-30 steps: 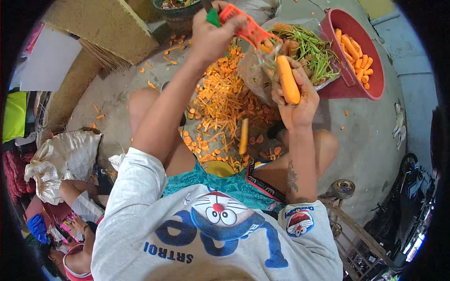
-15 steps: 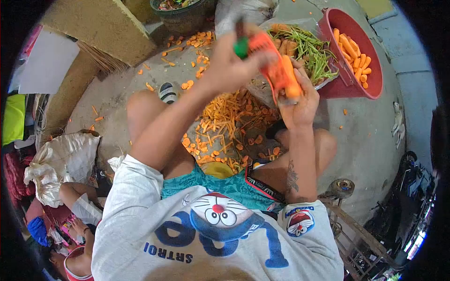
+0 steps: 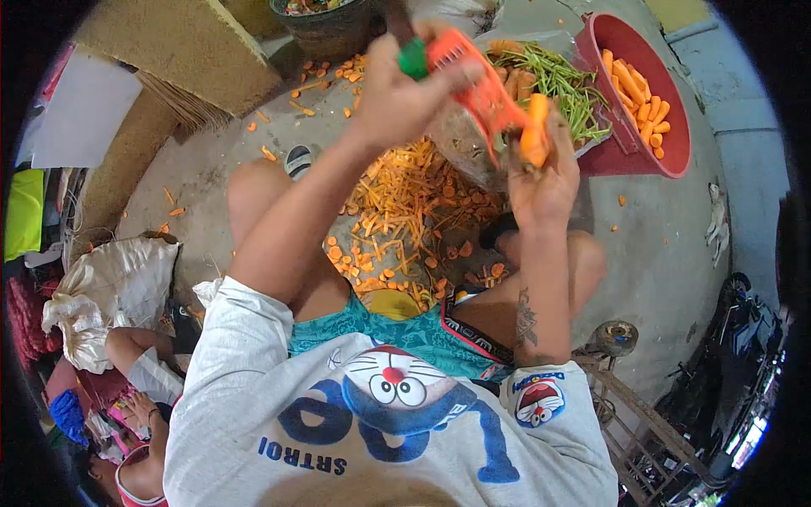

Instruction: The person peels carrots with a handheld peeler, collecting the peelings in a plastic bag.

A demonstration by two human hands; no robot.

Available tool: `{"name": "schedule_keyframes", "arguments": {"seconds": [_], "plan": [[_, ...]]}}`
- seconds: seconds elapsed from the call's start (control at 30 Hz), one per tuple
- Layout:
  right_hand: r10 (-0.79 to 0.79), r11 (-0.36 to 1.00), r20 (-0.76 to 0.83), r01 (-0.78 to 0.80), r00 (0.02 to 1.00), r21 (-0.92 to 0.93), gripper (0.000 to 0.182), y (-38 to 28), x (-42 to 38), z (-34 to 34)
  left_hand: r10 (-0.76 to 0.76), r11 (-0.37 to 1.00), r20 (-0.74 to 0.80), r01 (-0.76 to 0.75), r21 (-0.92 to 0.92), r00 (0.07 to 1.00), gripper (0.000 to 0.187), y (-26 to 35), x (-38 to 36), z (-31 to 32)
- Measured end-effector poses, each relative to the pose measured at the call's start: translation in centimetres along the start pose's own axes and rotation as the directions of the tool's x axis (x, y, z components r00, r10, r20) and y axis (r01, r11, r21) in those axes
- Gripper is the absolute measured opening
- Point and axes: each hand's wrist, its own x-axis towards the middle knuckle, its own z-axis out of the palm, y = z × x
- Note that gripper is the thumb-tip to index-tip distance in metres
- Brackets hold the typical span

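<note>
The left hand (image 3: 395, 103) is clenching a red-orange, slotted plastic tool (image 3: 493, 105); the right hand (image 3: 543, 194) is grasping a smooth orange carrot (image 3: 536, 135) beside it. The carrot is looking stiff, light, perhaps slippery, its lower end probably offering firmest hold.

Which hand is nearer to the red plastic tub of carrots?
Right. The right hand, holding an orange carrot, is just left of the red plastic tub. The left hand, gripping a slotted red-orange plastic tool, is farther out to the tub's left.
</note>
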Motion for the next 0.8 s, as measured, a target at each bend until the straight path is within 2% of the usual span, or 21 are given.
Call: {"name": "schedule_keyframes", "arguments": {"seconds": [0.03, 0.07, 0.13, 0.17, 0.2, 0.27, 0.3, 0.37, 0.47, 0.6, 0.67, 0.8], "plan": [[-0.049, 0.999, -0.003, 0.049, 0.999, -0.01, 0.032, -0.3, -0.1, 0.0, -0.096, 0.995, -0.082, 0.098, 0.026, 0.992, 0.02, -0.4, 0.6, -1.2], [-0.052, 0.999, 0.003, 0.052, 0.999, -0.007, 0.032, -0.7, 0.1, -0.2, -0.089, 0.995, -0.083, 0.091, 0.029, 0.993, 0.02, -0.8, 1.3, -2.3], [-0.072, 0.997, 0.001, 0.072, 0.997, 0.024, 0.038, -1.0, 0.7, -0.7, 0.104, 0.923, -0.189, -0.024, 0.384, 0.976, 0.022, -1.3, 2.4, -3.4], [-0.078, 0.997, 0.006, 0.078, 0.997, 0.024, 0.038, -0.9, 0.8, -0.8, 0.09, 0.828, -0.143, 0.006, 0.56, 0.986, 0.025, -1.7, 2.4, -3.5], [-0.04, 0.998, 0.006, 0.039, 0.999, 0.054, 0.033, -0.5, 0.9, -1.0, 0.096, 0.829, -0.144, 0.001, 0.559, 0.985, 0.025, -1.4, 2.1, -3.0], [0.048, 0.992, 0.006, -0.049, 0.999, 0.112, 0.024, 0.2, 1.0, -1.4, -0.131, 0.605, 0.112, -0.01, 0.796, 0.985, 0.025, -0.5, 0.4, -0.9], [0.061, 0.988, 0.006, -0.062, 0.998, 0.144, 0.021, 0.4, 0.8, -0.8, -0.136, 0.604, 0.105, -0.001, 0.797, 0.985, 0.025, -0.3, 0.0, 0.0], [0.034, 0.993, 0.002, -0.034, 0.999, 0.112, 0.022, 0.7, 0.3, -0.2, -0.22, 0.679, 0.243, -0.031, 0.734, 0.945, 0.028, -0.1, -0.7, 1.2], [-0.043, 0.997, 0.015, 0.042, 0.999, 0.063, 0.023, 1.2, 0.4, -0.5, -0.165, 0.715, 0.31, -0.103, 0.691, 0.936, 0.03, 0.0, -0.8, 1.8], [-0.144, 0.989, 0.046, 0.145, 0.988, -0.008, 0.024, 1.3, 0.3, -0.3, -0.212, 0.713, 0.324, -0.08, 0.696, 0.922, 0.03, 0.4, -0.8, 1.8], [-0.151, 0.988, 0.073, 0.153, 0.986, -0.021, 0.024, 1.1, 0.0, -0.3, -0.149, 0.723, 0.336, -0.129, 0.678, 0.93, 0.032, 0.4, -0.8, 1.8], [-0.201, 0.973, 0.133, 0.214, 0.971, -0.091, 0.024, 0.7, 0.2, -0.6, -0.124, 0.703, 0.295, -0.126, 0.7, 0.947, 0.029, -0.8, -0.5, 1.2]]}}
